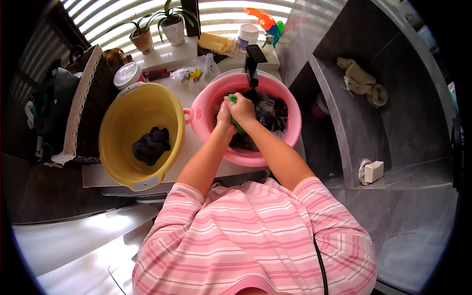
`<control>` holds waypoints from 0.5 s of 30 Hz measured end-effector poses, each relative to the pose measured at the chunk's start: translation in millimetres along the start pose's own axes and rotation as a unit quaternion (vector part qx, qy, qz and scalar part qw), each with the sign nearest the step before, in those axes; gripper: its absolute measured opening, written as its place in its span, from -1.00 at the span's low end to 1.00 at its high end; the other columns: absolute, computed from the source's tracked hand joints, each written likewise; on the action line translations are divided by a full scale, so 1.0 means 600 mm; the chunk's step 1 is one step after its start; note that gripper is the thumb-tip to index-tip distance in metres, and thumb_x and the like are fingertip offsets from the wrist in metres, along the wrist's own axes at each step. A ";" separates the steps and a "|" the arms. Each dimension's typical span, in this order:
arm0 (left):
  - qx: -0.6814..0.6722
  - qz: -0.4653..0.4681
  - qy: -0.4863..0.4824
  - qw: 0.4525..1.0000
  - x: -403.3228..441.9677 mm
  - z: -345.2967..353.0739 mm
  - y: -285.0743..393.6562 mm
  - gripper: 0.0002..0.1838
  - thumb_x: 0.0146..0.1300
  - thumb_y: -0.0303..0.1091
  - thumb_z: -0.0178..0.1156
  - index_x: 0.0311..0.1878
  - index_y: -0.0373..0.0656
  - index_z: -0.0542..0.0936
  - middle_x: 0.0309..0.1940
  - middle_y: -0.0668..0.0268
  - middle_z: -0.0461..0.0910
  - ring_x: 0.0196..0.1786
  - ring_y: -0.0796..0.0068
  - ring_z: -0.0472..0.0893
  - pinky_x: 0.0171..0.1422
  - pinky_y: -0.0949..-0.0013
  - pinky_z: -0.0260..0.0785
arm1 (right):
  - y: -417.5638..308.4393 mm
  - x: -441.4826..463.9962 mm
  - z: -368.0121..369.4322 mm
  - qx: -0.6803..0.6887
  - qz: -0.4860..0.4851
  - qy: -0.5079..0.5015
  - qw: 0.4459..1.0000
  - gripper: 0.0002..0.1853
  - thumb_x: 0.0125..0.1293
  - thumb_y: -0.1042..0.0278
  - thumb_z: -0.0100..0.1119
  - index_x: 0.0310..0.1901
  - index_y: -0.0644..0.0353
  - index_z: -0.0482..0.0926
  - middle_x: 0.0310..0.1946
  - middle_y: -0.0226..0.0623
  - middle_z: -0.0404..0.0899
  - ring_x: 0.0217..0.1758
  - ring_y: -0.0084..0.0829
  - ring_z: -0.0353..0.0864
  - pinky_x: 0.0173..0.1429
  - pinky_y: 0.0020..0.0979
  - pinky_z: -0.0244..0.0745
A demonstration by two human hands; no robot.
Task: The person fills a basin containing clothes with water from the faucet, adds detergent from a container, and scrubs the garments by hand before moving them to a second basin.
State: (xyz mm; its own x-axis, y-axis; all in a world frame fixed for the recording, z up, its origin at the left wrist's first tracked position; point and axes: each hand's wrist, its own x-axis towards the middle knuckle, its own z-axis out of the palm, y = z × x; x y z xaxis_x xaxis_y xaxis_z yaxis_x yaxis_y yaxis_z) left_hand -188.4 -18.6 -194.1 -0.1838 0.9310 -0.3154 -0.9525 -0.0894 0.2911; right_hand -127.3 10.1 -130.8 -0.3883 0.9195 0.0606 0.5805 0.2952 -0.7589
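Both hands are together over a pink basin (294,118) that holds water and dark cloth (268,115). My left hand (224,115) is closed on a green cloth (239,127), and my right hand (242,109) is closed on the same cloth beside it. Bits of green show above and below the fingers; the rest is hidden in the grip. A black faucet (253,61) stands over the basin's far rim. To the left, a yellow basin (115,123) has a wrung dark cloth (151,146) lying in it.
Potted plants (173,30), a yellow sponge-like block (214,43), a white jar (247,35) and an orange spray bottle (263,20) line the back. A wicker basket (88,108) stands left. Shelves at right hold a soap bar (374,171) and beige cloth (358,76).
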 end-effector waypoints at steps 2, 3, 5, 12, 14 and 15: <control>0.082 0.014 0.051 0.995 -0.004 0.008 -0.004 -0.63 0.39 0.07 -0.05 -0.09 -0.01 0.53 -0.16 0.31 0.58 -0.08 0.29 0.56 0.08 0.19 0.41 | 0.014 0.009 -0.011 0.051 0.050 0.044 0.996 -0.52 0.20 -0.14 0.17 -0.17 0.17 0.63 -0.29 0.09 0.63 -0.08 0.04 0.60 0.01 -0.08 0.46; 0.092 -0.016 0.072 0.993 -0.021 0.024 -0.001 -0.64 0.33 0.04 0.08 -0.07 -0.05 0.54 -0.21 0.32 0.60 -0.18 0.35 0.59 -0.12 0.20 0.47 | 0.036 0.019 -0.010 0.061 0.075 0.052 0.994 -0.48 0.21 -0.18 0.15 -0.13 0.19 0.65 -0.21 0.10 0.62 -0.04 0.06 0.59 0.03 -0.10 0.45; 0.193 -0.018 0.067 0.979 -0.061 0.059 0.022 -0.65 0.29 0.03 0.13 -0.08 -0.03 0.54 -0.24 0.35 0.60 -0.19 0.39 0.58 -0.14 0.19 0.45 | 0.075 0.038 -0.031 0.006 0.129 0.063 0.990 -0.36 0.25 -0.29 0.02 -0.12 0.26 0.63 -0.18 0.14 0.61 -0.01 0.09 0.57 0.09 -0.11 0.42; 0.709 0.112 0.166 0.676 -0.059 0.094 0.086 -0.51 0.08 -0.14 0.31 0.05 -0.15 0.50 -0.05 0.11 0.53 -0.11 0.20 0.58 -0.13 0.16 0.50 | 0.151 0.030 -0.104 -0.084 0.089 0.018 0.992 -0.28 0.23 -0.29 0.07 0.19 0.19 0.41 0.08 0.21 0.45 0.15 0.15 0.45 0.22 -0.11 0.36; 0.892 0.253 0.103 0.360 -0.047 0.073 0.069 -0.56 0.11 -0.25 0.22 0.11 0.04 0.51 0.13 0.17 0.44 0.17 0.14 0.43 0.10 0.01 0.38 | 0.138 0.000 -0.105 -0.111 0.063 0.005 0.992 -0.30 0.22 -0.13 0.17 0.27 0.11 0.27 0.16 0.15 0.32 0.17 0.18 0.41 0.22 -0.09 0.37; 0.927 0.207 0.072 0.304 -0.046 0.072 0.060 -0.49 0.10 -0.23 0.24 0.19 0.17 0.47 0.18 0.22 0.37 0.29 0.08 0.31 0.15 -0.02 0.35 | 0.144 -0.007 -0.102 -0.164 0.013 -0.025 0.986 -0.35 0.22 -0.05 0.18 0.27 0.08 0.28 0.14 0.12 0.29 0.15 0.17 0.41 0.20 -0.07 0.39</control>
State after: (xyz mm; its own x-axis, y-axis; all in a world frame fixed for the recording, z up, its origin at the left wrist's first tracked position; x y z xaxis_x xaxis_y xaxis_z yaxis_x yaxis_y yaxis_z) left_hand -207.3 -32.5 -135.8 -0.3314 0.9385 0.0971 0.9089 0.2900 0.2997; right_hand -32.2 47.8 -156.8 -0.3996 0.9166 0.0063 0.7880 0.3471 -0.5086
